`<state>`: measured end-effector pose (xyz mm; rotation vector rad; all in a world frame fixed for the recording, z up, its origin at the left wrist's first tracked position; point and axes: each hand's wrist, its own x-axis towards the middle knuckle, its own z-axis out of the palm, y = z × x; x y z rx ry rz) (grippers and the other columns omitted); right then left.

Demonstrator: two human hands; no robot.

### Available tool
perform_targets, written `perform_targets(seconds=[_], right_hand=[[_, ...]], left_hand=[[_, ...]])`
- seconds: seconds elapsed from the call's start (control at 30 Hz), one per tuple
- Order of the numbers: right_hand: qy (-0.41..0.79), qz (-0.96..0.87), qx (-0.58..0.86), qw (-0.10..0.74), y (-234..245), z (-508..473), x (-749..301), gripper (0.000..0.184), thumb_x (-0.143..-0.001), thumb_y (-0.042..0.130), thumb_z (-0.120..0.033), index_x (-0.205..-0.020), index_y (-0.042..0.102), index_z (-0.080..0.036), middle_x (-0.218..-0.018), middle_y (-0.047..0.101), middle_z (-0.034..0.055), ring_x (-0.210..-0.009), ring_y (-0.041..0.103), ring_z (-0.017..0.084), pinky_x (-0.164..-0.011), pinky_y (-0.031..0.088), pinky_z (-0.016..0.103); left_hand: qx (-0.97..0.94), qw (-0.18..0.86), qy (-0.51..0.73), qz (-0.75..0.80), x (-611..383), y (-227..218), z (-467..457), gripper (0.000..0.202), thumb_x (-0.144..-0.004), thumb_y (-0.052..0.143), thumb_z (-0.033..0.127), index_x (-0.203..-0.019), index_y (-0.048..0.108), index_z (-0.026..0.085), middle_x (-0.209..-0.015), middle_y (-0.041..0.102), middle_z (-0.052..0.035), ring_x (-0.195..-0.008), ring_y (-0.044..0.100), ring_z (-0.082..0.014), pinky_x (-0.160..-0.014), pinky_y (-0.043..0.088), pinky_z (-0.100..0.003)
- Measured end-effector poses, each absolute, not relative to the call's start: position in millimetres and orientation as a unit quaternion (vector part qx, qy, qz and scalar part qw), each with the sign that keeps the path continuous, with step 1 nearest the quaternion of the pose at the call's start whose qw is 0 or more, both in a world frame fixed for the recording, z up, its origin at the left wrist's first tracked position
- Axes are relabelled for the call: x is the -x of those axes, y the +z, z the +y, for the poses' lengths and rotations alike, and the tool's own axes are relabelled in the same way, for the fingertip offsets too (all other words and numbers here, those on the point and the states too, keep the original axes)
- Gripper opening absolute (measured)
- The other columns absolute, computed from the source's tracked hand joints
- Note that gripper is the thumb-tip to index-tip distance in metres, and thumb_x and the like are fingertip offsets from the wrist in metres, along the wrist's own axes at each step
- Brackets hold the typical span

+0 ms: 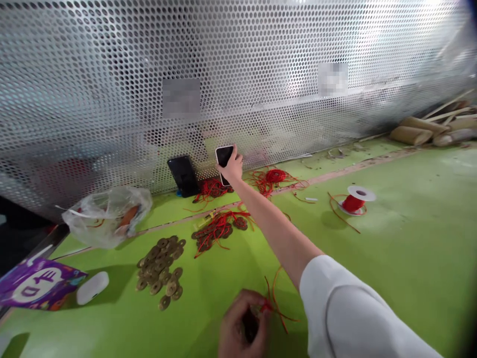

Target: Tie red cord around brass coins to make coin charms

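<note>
My right hand [233, 168] reaches far forward and grips a white-edged phone [224, 156] that stands against the perforated metal screen [238, 74]. Close to me, my left hand [240, 325] is closed on a small stack of brass coins tied with red string [274, 303]. A second, black phone [183, 175] leans on the screen to the left of my right hand. Between the hands lie a bundle of strung coins [216, 229] and a loose pile of brass coins [162, 266] on the green table [391, 248].
A white spool of red string [355, 200] sits right of my arm; tangled red string [274, 178] lies by the screen. At left are a clear plastic bag [106, 214], a white case [92, 287] and a purple packet [35, 284]. Bamboo pieces [432, 130] lie far right.
</note>
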<state>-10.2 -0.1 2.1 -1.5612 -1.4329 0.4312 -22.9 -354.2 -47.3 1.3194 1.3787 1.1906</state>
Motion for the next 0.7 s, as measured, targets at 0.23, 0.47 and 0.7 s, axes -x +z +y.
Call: perform_targets(seconds=[0.23, 0.47, 0.7], right_hand=[[0.231, -0.644, 0.535, 0.495, 16, -41, -34, 0.074, -0.078, 0.059, -0.031, -0.140, 0.020, -0.019, -0.132, 0.035, 0.0195, -0.123, 0.038, 0.034, -0.099, 0.033, 0.053], [0.376, -0.738, 0.319, 0.461, 14, -152, -105, 0.021, -0.085, 0.048, -0.022, -0.105, 0.050, -0.018, -0.104, 0.055, 0.0077, -0.087, 0.058, 0.014, -0.075, 0.050, 0.028], [0.379, -0.835, 0.269, 0.294, 7, -252, -157, 0.016, -0.090, 0.047, -0.026, -0.087, 0.057, -0.015, -0.077, 0.062, 0.0031, -0.068, 0.058, 0.011, -0.065, 0.044, 0.022]], left_hand=[[-0.504, 0.461, 0.477, 0.554, 32, -42, -354, 0.016, -0.076, 0.064, 0.035, -0.074, 0.066, 0.019, -0.073, 0.060, -0.0040, -0.065, 0.055, -0.0150, -0.059, 0.044, -0.022], [-0.513, 0.462, 0.450, 0.566, 40, -40, -352, 0.018, -0.076, 0.065, 0.038, -0.076, 0.066, 0.019, -0.072, 0.060, -0.0029, -0.064, 0.055, -0.0141, -0.057, 0.045, -0.021], [-0.492, 0.445, 0.463, 0.588, 33, -34, -351, 0.022, -0.072, 0.066, 0.040, -0.069, 0.062, 0.018, -0.063, 0.057, 0.0000, -0.059, 0.050, -0.0128, -0.054, 0.041, -0.020]])
